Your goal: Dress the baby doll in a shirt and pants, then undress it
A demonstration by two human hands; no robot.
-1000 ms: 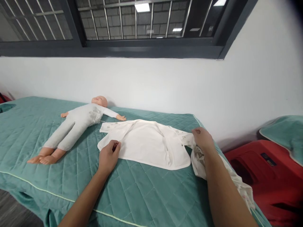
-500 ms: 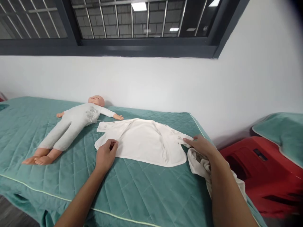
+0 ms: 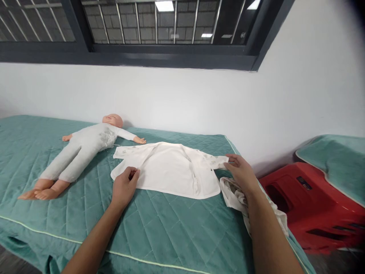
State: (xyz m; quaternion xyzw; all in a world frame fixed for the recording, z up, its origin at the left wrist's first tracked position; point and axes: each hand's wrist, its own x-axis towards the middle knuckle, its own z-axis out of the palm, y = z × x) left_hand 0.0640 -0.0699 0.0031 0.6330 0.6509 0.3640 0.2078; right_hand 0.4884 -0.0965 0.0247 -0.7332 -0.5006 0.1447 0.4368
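Note:
A white baby shirt (image 3: pixel 168 171) lies spread open on a green quilted bed cover (image 3: pixel 171 232), its sleeves stretched to both sides. My left hand (image 3: pixel 125 187) is closed, thumb and fingers pinched at the shirt's left front panel. At the end of the right sleeve, my right hand (image 3: pixel 241 171) has its fingers and thumb around the cuff. A crumpled whitish cloth (image 3: pixel 234 196) lies beside the shirt, partly hidden under my right forearm. Left of the shirt a baby doll (image 3: pixel 88 146) in pale clothes rests on its back.
Behind the bed rises a white wall (image 3: pixel 171 99) with a dark-framed, barred window (image 3: pixel 171 59). To the right stands a red plastic piece of furniture (image 3: pixel 319 209), with a green cloth (image 3: pixel 339 160) over it.
My right hand has pulled the right sleeve out straighter, so its cuff shows. My left hand stays at the front panel. The view has shifted slightly to the right.

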